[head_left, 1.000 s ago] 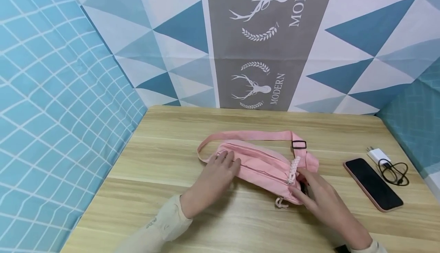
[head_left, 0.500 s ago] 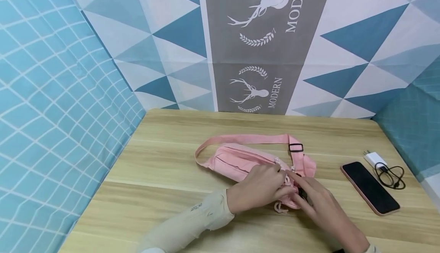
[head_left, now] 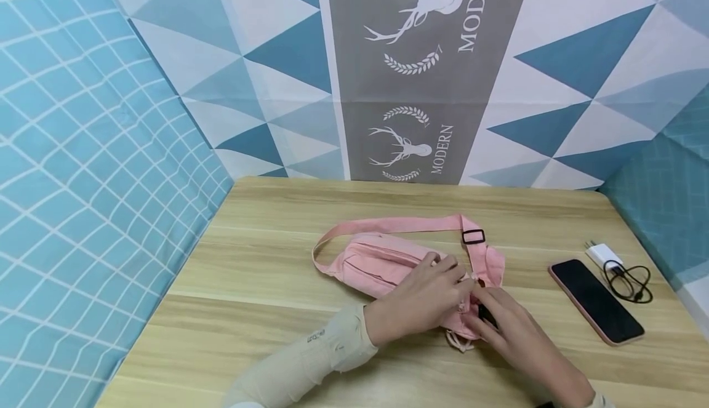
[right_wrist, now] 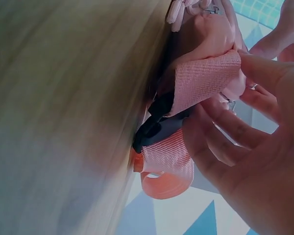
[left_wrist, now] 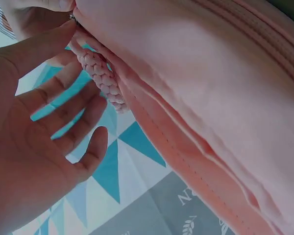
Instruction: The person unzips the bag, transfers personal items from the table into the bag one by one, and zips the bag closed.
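A pink waist bag (head_left: 368, 266) lies on the table with its strap looped behind it. At its right end my left hand (head_left: 423, 302) pinches the zipper pull by the bag's edge; in the left wrist view that hand's (left_wrist: 34, 127) other fingers spread loosely beside the braided pull cord (left_wrist: 102, 78), and a long slit gapes along the bag (left_wrist: 225, 88). My right hand (head_left: 517, 334) grips the same end. In the right wrist view, the right hand's (right_wrist: 255, 137) thumb and fingers hold around the webbing (right_wrist: 206, 81) and black buckle (right_wrist: 159, 127).
A phone (head_left: 597, 302) with a pink edge lies to the right on the wooden table (head_left: 249, 260). Behind it are a white charger plug (head_left: 604, 255) and a coiled black cable (head_left: 628, 284). Patterned cloth stands behind and at both sides.
My left hand has moved right along the bag from its left part to the right end, beside my right hand. The right hand has stayed there, and the bag's right end has shifted slightly.
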`<state>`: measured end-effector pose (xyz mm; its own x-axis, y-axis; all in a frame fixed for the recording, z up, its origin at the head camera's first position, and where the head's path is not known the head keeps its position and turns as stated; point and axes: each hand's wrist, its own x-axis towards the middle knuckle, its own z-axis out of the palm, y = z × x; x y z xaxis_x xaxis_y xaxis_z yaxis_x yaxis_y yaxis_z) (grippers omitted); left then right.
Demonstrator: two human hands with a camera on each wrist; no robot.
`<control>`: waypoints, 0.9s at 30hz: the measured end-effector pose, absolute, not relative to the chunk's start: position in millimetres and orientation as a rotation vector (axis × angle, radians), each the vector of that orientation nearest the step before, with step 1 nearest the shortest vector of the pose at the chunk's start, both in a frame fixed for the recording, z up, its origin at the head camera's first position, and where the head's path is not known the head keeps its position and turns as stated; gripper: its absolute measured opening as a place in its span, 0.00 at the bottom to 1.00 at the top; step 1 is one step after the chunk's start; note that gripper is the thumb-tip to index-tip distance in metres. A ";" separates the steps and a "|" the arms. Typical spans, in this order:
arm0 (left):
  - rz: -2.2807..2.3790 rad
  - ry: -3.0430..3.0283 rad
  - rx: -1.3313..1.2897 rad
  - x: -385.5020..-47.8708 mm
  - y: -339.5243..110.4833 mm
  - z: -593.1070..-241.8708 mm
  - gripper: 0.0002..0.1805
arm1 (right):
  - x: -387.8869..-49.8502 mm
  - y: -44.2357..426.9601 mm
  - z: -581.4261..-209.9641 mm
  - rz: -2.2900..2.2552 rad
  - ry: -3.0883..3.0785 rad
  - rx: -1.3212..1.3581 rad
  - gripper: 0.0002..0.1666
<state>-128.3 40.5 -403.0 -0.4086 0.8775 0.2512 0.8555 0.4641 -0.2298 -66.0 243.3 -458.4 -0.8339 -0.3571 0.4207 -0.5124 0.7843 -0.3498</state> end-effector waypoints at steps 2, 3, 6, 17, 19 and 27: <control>0.104 -2.367 -1.490 -126.7 41.0 -403.4 0.18 | -65.5 243.2 -458.4 0.655 -2.646 0.667 0.31; 0.115 -2.363 -1.495 -125.8 41.2 -403.9 0.18 | -65.3 243.1 -458.3 0.654 -2.646 0.666 0.30; 0.156 -2.358 -1.496 -122.8 40.7 -405.1 0.15 | -63.9 242.2 -457.7 0.656 -2.635 0.668 0.30; 0.310 -2.314 -1.467 -116.3 39.2 -409.7 0.12 | -63.0 239.7 -457.3 0.697 -2.569 0.713 0.31; 0.331 -2.323 -1.483 -115.4 39.7 -409.6 0.11 | -63.8 239.5 -457.1 0.716 -2.554 0.716 0.30; 0.363 -2.489 -1.505 -117.1 36.8 -401.3 0.13 | -65.7 237.9 -454.9 0.800 -2.520 0.681 0.24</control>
<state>-117.1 36.8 -401.3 -0.4562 0.8884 0.0517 0.8365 0.4480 -0.3155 -65.7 237.9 -454.9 -0.7976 -0.3238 0.5089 -0.5581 0.7163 -0.4189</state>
